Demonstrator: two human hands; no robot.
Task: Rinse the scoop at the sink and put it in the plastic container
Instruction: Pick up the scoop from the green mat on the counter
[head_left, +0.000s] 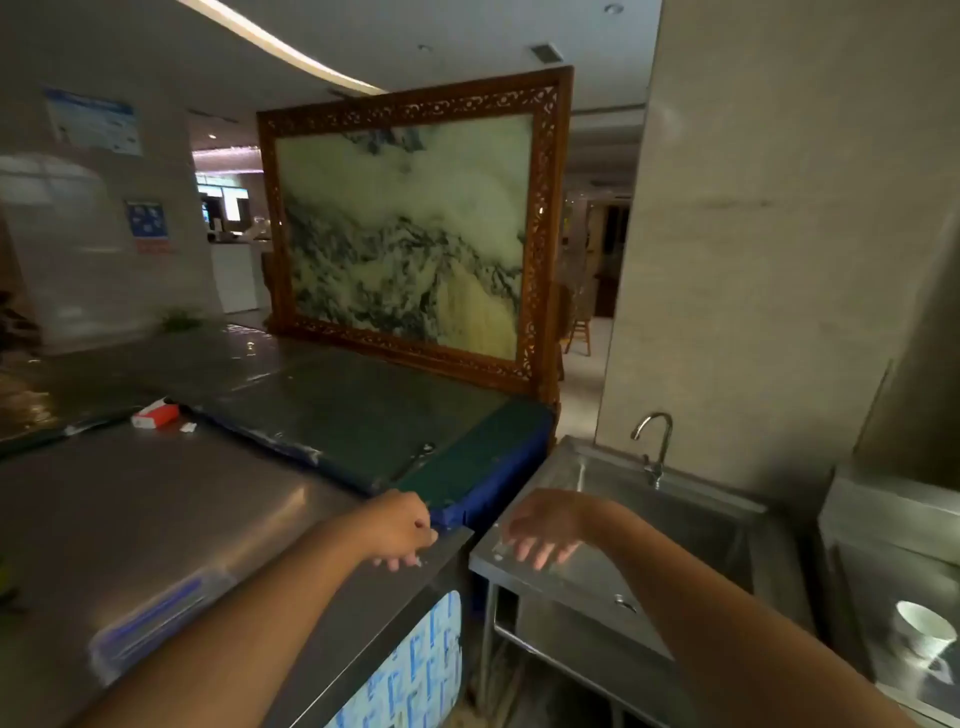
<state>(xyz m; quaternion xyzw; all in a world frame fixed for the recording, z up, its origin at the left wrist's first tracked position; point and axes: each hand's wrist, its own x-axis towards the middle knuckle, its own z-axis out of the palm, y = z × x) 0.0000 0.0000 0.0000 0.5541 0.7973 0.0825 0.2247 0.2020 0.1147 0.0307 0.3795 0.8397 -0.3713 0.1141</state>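
Observation:
The steel sink (691, 525) sits at right, with a curved faucet (655, 441) at its back rim. My right hand (545, 527) hovers over the sink's near left corner, fingers spread and pointing down, holding nothing. My left hand (402, 530) rests on the far corner of the steel counter (156, 519), fingers bent down, with nothing visible in it. A clear plastic container (156, 618) with blue trim lies blurred on the counter near my left forearm. A white scoop-like cup (924, 631) lies on the steel unit at far right.
A green-covered table (337, 405) runs behind the counter, with a red and white box (156, 414) and a metal utensil (415, 457) on it. A large framed stone screen (410, 228) stands behind. A beige pillar (753, 260) rises behind the sink.

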